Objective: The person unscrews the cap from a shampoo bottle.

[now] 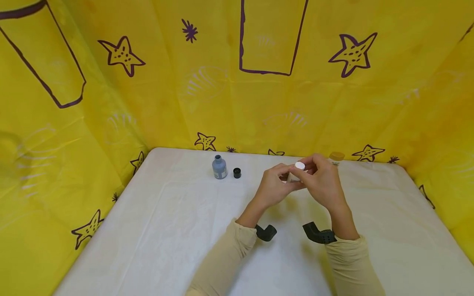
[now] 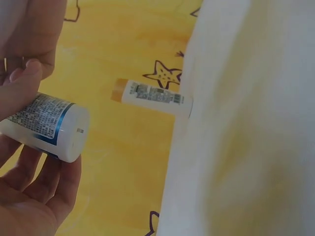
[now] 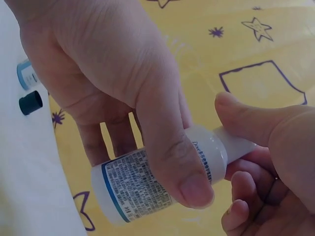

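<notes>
Held between the two hands is a white bottle (image 3: 135, 189) with a blue-edged printed label, its white cap (image 1: 300, 165) on top. My left hand (image 1: 272, 185) grips the bottle's body, thumb on one side and fingers round the other. In the right wrist view the thumb (image 3: 251, 120) of my right hand (image 1: 326, 183) lies on the tapered cap (image 3: 238, 147), fingers curled at its far side. The left wrist view shows the bottle's pale base; its top end is out of that frame.
On the table (image 1: 166, 230) a blue-grey bottle (image 1: 219, 167) stands uncapped, a black cap (image 1: 237, 173) beside it. A white bottle with an orange cap (image 1: 336, 156) stands at the back right, partly behind my right hand. Yellow patterned cloth (image 1: 229, 111) encloses the table's back and sides.
</notes>
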`<state>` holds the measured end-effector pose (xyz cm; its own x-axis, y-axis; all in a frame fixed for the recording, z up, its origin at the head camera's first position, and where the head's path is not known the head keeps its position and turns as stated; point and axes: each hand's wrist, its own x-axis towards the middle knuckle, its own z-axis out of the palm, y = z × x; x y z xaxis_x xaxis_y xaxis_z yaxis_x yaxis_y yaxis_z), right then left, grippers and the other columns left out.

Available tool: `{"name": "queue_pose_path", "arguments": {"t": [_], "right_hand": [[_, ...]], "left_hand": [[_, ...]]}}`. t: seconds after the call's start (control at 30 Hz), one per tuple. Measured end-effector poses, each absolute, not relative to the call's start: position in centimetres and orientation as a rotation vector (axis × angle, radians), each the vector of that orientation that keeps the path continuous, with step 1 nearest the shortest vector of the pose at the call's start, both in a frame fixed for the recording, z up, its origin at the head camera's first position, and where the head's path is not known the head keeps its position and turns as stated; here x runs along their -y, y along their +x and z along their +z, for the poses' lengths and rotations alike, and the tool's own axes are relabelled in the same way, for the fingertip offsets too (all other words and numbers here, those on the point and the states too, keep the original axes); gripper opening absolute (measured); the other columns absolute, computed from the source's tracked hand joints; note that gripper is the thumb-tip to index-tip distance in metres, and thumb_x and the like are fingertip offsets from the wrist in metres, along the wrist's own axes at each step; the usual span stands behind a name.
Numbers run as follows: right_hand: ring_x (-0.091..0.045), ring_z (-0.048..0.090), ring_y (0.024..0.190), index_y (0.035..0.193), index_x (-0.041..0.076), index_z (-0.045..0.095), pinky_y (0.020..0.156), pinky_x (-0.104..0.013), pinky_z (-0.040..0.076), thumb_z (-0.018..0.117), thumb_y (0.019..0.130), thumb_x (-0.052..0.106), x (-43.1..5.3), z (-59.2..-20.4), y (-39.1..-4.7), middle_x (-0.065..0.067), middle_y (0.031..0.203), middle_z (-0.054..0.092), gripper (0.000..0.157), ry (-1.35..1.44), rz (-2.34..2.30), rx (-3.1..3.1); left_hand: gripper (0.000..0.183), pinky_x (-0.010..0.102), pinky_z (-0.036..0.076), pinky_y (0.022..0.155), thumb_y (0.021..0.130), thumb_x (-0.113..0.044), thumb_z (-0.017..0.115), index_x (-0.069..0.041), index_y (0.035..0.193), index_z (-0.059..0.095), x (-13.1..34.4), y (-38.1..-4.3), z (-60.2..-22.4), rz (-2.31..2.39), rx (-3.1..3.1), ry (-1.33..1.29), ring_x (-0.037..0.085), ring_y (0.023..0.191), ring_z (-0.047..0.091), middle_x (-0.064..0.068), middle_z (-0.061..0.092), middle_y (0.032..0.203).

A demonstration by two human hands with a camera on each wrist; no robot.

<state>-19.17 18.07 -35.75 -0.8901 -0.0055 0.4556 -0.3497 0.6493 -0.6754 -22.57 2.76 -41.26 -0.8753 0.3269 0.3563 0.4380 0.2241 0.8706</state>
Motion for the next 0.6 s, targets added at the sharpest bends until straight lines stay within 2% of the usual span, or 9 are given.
{"name": "queue_pose_path", "arguments": {"t": [0.2, 0.43, 0.6], "right_hand": [[-0.018, 0.051, 0.072, 0.096, 0.001, 0.067, 0.061, -0.018, 0.044, 0.084, 0.085, 0.017, -18.1, -36.0, -19.2, -0.011, 0.081, 0.064, 0.025, 0.356, 1.122, 2.419], [-0.014, 0.048, 0.069, 0.090, 0.003, 0.065, 0.059, -0.018, 0.042, 0.084, 0.084, 0.012, -18.3, -36.2, -19.2, -0.009, 0.078, 0.060, 0.022, 0.453, 1.126, 2.378], [-0.010, 0.047, 0.067, 0.088, 0.004, 0.063, 0.058, -0.018, 0.041, 0.084, 0.084, 0.009, -18.4, -36.5, -19.2, -0.006, 0.078, 0.057, 0.022, 0.514, 1.137, 2.349]], "left_hand": [[0.033, 0.020, 0.053, 0.076, 0.082, -0.031, 0.087, -0.021, 0.112, 0.077, -2.4, -22.5, -41.2, -1.673, 2.392, -0.804, 0.004, 0.086, 0.056, -0.005, 0.069, 0.098], [0.034, 0.021, 0.052, 0.078, 0.082, -0.031, 0.087, -0.024, 0.113, 0.076, -1.9, -22.6, -41.1, -1.627, 2.433, -0.843, 0.004, 0.088, 0.057, -0.010, 0.072, 0.103], [0.035, 0.020, 0.051, 0.079, 0.082, -0.029, 0.087, -0.023, 0.114, 0.076, -1.5, -22.6, -41.0, -1.608, 2.430, -0.897, 0.007, 0.090, 0.058, -0.008, 0.073, 0.106]]}}
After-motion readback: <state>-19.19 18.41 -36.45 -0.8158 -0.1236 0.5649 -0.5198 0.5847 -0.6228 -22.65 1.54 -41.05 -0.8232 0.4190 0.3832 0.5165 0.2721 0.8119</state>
